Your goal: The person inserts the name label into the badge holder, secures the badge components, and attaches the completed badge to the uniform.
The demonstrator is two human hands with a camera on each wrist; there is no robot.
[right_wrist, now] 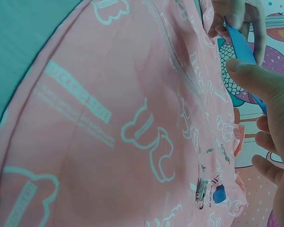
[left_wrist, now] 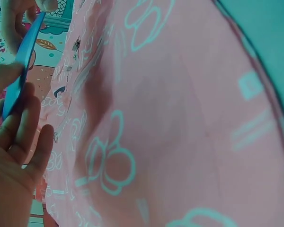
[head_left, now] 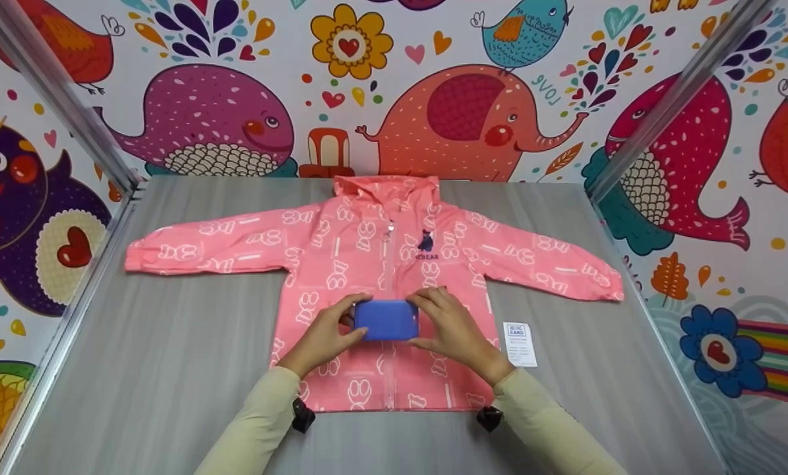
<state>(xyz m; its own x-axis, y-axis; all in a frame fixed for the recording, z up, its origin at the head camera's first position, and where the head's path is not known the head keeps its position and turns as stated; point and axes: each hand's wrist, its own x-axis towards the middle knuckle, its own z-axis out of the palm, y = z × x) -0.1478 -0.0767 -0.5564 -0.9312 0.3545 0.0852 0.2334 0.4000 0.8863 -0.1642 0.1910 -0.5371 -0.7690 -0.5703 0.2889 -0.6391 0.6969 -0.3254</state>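
A flat blue rectangular piece [head_left: 386, 320] with rounded corners is held up between my two hands; its exact kind is not clear. My left hand [head_left: 326, 332] pinches its left end between thumb and fingers. At the opposite end, my right hand [head_left: 451, 328] pinches it the same way. Edge-on, the blue piece [left_wrist: 22, 66] looks thin in the left wrist view. Below the hands a pink hooded jacket [head_left: 295, 330] lies spread flat, front up and zipped, with both sleeves stretched out. White outline prints cover it, and a dark bear logo [head_left: 426, 243] marks the chest.
Beside the jacket's lower right edge lies a small white printed card [head_left: 520, 344]. The grey wood-grain table [head_left: 189, 343] has metal posts [head_left: 70, 99] at its back corners. Behind it stands a wall [head_left: 341, 99] with colourful cartoon animals.
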